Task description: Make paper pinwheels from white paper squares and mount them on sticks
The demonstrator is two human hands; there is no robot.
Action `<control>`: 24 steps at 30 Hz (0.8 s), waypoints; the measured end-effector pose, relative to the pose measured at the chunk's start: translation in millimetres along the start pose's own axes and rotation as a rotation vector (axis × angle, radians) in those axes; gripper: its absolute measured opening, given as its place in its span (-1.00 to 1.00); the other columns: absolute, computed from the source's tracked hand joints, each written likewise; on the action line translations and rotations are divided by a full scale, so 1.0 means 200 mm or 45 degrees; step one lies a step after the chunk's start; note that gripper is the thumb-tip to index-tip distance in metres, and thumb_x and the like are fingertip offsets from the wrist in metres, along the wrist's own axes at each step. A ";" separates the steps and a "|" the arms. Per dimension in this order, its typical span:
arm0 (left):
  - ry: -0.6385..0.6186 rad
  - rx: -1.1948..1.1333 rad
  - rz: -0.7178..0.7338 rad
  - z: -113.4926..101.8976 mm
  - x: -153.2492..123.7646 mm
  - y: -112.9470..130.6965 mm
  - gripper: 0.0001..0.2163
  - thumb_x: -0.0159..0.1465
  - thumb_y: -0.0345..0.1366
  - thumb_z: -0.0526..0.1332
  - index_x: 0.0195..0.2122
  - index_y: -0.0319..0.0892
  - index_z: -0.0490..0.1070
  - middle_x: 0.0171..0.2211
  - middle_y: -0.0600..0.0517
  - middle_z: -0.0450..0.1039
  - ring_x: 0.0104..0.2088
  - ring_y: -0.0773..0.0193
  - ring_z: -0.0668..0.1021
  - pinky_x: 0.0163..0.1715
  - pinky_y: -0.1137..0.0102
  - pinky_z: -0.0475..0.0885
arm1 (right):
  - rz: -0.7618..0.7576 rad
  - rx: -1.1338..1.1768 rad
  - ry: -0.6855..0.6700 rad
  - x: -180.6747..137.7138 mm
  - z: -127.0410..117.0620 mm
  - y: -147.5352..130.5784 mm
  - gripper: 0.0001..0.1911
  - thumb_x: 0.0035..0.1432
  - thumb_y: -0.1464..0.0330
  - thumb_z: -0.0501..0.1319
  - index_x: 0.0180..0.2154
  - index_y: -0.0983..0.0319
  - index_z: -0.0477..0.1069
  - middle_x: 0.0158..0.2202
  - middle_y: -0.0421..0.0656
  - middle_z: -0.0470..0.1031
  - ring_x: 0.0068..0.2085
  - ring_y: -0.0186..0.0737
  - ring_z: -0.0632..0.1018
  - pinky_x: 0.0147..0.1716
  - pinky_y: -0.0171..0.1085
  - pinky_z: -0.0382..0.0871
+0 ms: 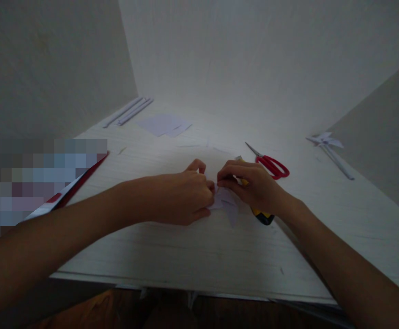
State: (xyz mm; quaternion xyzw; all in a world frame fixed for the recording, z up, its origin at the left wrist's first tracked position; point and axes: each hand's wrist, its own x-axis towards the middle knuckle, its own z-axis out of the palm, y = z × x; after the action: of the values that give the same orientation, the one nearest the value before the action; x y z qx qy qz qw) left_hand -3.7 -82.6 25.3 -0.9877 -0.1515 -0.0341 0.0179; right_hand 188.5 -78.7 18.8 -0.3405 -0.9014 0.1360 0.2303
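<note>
A small piece of folded white paper (229, 210) lies between my hands in the middle of the table. My left hand (182, 198) is closed on its left side, with the fingers curled in and the thumb near the table. From the right, my right hand (254, 180) pinches at the paper's upper edge, thumb against fingers. Whether a smaller item sits in that pinch cannot be made out. Under my right hand, a tool with a yellow and black handle (263, 216) is mostly hidden. Just beyond lie red-handled scissors (273, 167), blades towards the back left.
A paper pinwheel on a rolled stick (336, 160) lies at the right. At the back left are several rolled paper sticks (134, 112) and some flat paper sheets (165, 124). A red-edged item (82, 180), partly blurred out, stands at the left. Walls rise behind the white table (185, 260).
</note>
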 end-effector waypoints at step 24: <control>0.006 -0.030 -0.047 0.00 -0.01 0.01 -0.80 0.23 -0.32 0.03 -0.41 -0.19 0.43 -0.38 0.00 0.48 -0.37 0.30 0.47 -0.02 0.23 0.09 | -0.068 -0.156 -0.070 -0.01 -0.01 -0.02 -0.89 0.10 0.49 0.08 -0.38 0.27 0.36 -0.40 -0.16 0.42 -0.39 -0.36 0.40 -0.40 -0.37 0.22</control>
State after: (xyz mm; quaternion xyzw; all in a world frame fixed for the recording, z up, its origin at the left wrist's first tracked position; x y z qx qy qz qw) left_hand -4.4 -84.6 25.4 -0.9848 -0.1692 -0.0384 0.0060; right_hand 189.4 -83.0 20.8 -0.3258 -0.9228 0.0836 0.1877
